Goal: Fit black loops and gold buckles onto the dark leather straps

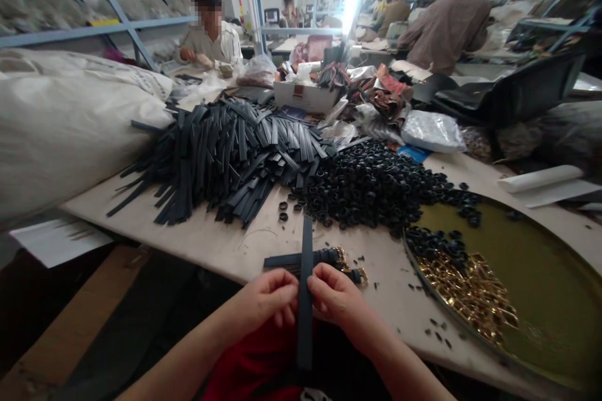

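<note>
A long, dark flat strap (305, 326) stands lengthwise in front of me, its far end narrower, above the table's front edge. My left hand (275, 297) is closed, with thumb and forefinger at the strap's left edge. From the right side, my right hand (336, 294) pinches the same strap. Just beyond my hands lie a few dark straps with gold buckles (336, 255), partly hidden by the held strap and my fingers. A large heap of loose dark straps (235, 156) covers the table's left part. To its right is a pile of small black loops (367, 185).
A round olive tray (545, 301) at the right bears gold buckles (475, 294) and black loops. A bulging white sack (70, 131) stands left. Plastic bags (433, 130) and a white box (305, 97) sit behind the heaps. Two people (211, 37) (446, 25) are farther back.
</note>
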{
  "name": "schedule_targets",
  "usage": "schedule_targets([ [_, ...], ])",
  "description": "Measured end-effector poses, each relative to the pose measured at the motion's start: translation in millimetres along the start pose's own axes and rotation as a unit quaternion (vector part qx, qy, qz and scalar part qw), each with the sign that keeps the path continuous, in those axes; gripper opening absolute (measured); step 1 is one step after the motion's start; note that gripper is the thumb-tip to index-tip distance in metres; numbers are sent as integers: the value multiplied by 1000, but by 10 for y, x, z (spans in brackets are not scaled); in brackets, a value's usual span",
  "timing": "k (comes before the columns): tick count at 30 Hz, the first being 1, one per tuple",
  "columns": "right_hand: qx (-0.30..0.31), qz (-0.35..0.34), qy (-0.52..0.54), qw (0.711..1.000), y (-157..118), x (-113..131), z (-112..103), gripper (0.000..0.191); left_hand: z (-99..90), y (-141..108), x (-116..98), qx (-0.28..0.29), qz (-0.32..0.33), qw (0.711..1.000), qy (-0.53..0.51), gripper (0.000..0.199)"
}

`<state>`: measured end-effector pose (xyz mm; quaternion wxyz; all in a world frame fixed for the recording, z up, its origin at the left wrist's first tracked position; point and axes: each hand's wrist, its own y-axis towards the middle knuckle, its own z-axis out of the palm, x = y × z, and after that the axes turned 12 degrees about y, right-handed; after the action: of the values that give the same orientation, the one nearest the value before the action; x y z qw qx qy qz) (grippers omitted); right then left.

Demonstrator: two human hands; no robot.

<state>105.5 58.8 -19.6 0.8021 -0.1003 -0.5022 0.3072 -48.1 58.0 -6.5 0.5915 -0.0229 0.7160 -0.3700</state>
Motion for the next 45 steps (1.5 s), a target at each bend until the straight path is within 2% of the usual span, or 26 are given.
schedule_targets([
  [3, 2, 0, -37, 999, -107, -6, -62, 41, -7, 192, -64, -27, 26, 998, -45, 28],
  [8, -26, -2, -74, 997, -248, 36, -176, 39, 126, 362, -105, -19, 28, 997, -75, 17],
  [10, -42, 6, -71, 997, -295, 56, -232, 35, 154, 377, -103, -32, 33, 995, -92, 16],
  [13, -32, 18, -62, 997, -356, 57, -370, 30, 117, 336, -93, -91, 44, 986, -130, 14],
  [15, -40, -6, -46, 998, -391, 35, -517, 29, 61, 257, -83, -107, 62, 982, -146, 15],
  [17, -69, -52, -8, 996, -427, 9, -684, 28, 8, 161, -70, -48, 87, 986, -136, 14],
  [18, -82, -72, 15, 994, -445, 0, -757, 29, -8, 122, -62, 20, 94, 988, -121, 13],
  [19, -90, -85, 34, 992, -462, -5, -813, 29, -12, 98, -54, 107, 72, 985, -114, 12],
  [21, -95, -87, 46, 991, -483, -5, -858, 31, 28, 104, -41, 203, 1, 971, -125, 18],
  [23, -91, -71, 26, 993, -475, 2, -826, 31, 140, 169, -45, 229, -46, 964, -123, 29],
  [25, -85, -62, 0, 995, -450, 16, -792, 31, 290, 255, -72, 229, -48, 970, -69, 32],
  [28, -118, -104, -64, 985, -449, 88, -932, 32, 461, 354, -137, 208, -47, 977, -3, 29],
  [29, -154, -136, -110, 972, -467, 134, -1049, 32, 488, 371, -156, 194, -51, 980, -13, 29],
  [30, -203, -174, -175, 948, -493, 190, -1194, 31, 501, 381, -172, 179, -57, 982, -32, 29],
  [31, -268, -215, -261, 902, -522, 255, -1356, 28, 507, 385, -183, 170, -64, 982, -53, 28],
  [32, -329, -243, -349, 843, -551, 324, -1522, 25, 508, 385, -189, 164, -68, 982, -71, 26],
  [33, -375, -250, -423, 786, -573, 393, -1678, 22, 511, 383, -191, 160, -72, 981, -86, 25],
  [34, -405, -249, -473, 742, -586, 457, -1815, 20, 517, 381, -190, 158, -74, 980, -97, 23],
  [36, -424, -234, -539, 689, -571, 555, -2006, 18, 547, 377, -186, 154, -75, 979, -111, 21],
  [38, -406, -211, -582, 672, -504, 606, -2091, 19, 593, 369, -190, 150, -70, 979, -121, 21],
  [42, -368, -186, -648, 640, -349, 611, -2109, 17, 686, 311, -233, 138, -69, 979, -132, 22],
  [44, -361, -204, -649, 638, -327, 603, -2115, 13, 715, 263, -253, 133, -74, 979, -133, 22],
  [45, -361, -218, -635, 647, -334, 599, -2116, 12, 725, 237, -258, 131, -76, 979, -134, 22],
])
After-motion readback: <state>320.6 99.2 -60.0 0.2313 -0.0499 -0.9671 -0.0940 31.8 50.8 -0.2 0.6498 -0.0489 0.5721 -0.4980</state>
